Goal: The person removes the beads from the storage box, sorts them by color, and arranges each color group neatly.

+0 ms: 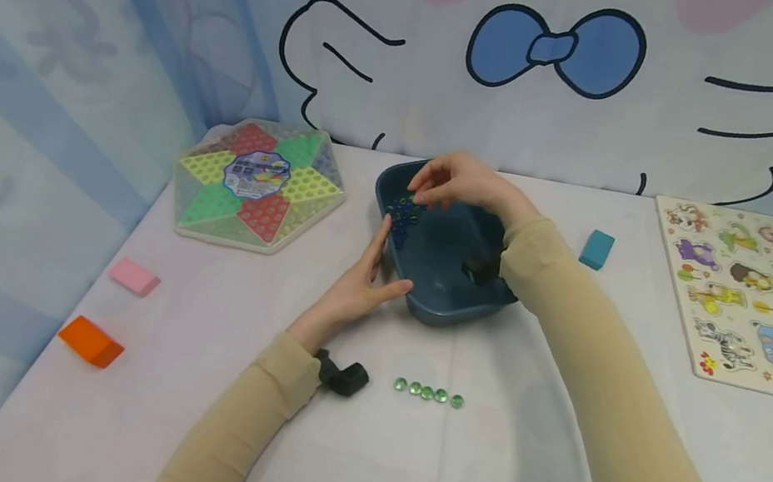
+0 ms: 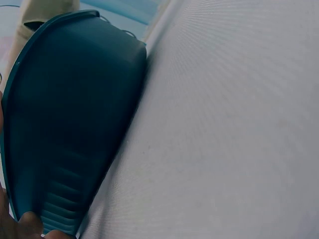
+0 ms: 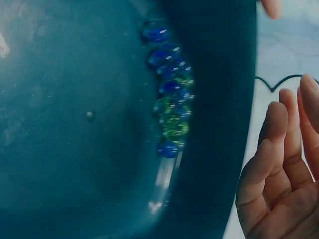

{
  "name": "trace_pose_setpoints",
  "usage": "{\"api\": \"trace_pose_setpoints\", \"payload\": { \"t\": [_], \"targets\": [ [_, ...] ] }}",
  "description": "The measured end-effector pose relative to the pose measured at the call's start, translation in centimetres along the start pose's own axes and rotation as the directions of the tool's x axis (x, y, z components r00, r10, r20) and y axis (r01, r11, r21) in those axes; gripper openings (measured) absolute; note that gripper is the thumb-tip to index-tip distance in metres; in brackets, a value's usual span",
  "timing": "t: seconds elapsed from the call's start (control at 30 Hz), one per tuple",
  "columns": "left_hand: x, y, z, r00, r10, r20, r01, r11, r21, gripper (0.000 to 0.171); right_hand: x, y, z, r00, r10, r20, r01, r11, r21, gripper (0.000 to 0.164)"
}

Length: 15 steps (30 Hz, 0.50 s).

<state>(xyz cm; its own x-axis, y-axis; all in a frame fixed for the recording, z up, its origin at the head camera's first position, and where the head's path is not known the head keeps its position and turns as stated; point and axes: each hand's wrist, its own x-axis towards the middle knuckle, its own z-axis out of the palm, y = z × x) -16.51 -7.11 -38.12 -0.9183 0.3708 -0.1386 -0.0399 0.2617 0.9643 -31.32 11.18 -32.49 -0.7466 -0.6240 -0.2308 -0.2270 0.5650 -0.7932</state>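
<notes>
A dark blue-green plastic basin (image 1: 439, 304) stands near the back of the table. Blue and green glass beads (image 3: 172, 99) lie heaped along one side of its floor. My left hand (image 1: 351, 290) rests against the basin's outer left corner, index finger straight up to the rim and thumb spread along the near wall. Over the beads, my right hand (image 1: 460, 181) hovers with bent fingers, thumb and index close together. Whether a bead is between those tips is hidden; in the right wrist view they run off the edge. Several green glass beads (image 1: 428, 393) form a row on the table before the basin.
A hexagonal box (image 1: 310, 216) with coloured triangles stands left of the basin. Pink (image 1: 134, 277) and orange (image 1: 91, 342) blocks lie near the left edge. On the right are a teal block (image 1: 597, 249) and an animal puzzle board (image 1: 721, 285). A printed curtain (image 1: 526, 128) backs the table.
</notes>
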Motion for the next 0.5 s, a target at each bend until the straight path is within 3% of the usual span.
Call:
{"api": "trace_pose_setpoints", "payload": {
  "t": [0.5],
  "targets": [
    [-0.2, 0.2, 0.0, 1.0, -0.026, -0.006, 0.026, 0.999, 0.024, 0.092, 1.8, 2.4, 1.6, 0.992, 0.123, -0.003, -0.121, 0.971, -0.207, 0.021]
  ]
}}
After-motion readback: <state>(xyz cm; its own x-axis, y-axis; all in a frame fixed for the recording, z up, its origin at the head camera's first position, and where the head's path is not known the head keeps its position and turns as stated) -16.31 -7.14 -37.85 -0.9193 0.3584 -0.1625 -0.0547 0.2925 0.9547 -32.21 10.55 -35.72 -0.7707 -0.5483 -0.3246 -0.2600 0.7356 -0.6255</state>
